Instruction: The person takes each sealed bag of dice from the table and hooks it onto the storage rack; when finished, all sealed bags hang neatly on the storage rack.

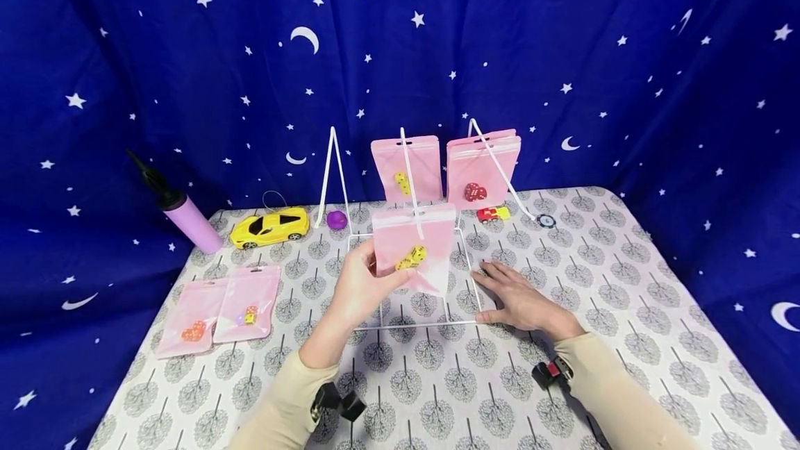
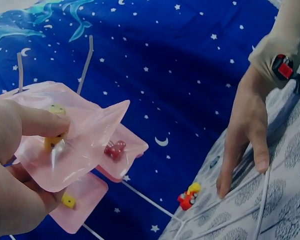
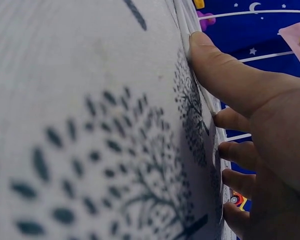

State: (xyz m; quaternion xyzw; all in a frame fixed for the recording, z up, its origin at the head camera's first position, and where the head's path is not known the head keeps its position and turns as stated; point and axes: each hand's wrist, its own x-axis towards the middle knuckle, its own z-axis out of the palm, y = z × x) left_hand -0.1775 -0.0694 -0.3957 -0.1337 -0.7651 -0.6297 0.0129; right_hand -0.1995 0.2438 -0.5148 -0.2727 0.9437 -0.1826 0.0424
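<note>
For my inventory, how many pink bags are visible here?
5, maybe more. Two hang on the white rack. One is in the left hand. Two lie on the table. The right hanging one may hide another.

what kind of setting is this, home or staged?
Likely a staged tabletop set, not a lived-in room: a starry blue backdrop drapes all sides, a tree-print tablecloth covers the table, and a white wire rack displays pink pouches of dice.
</note>
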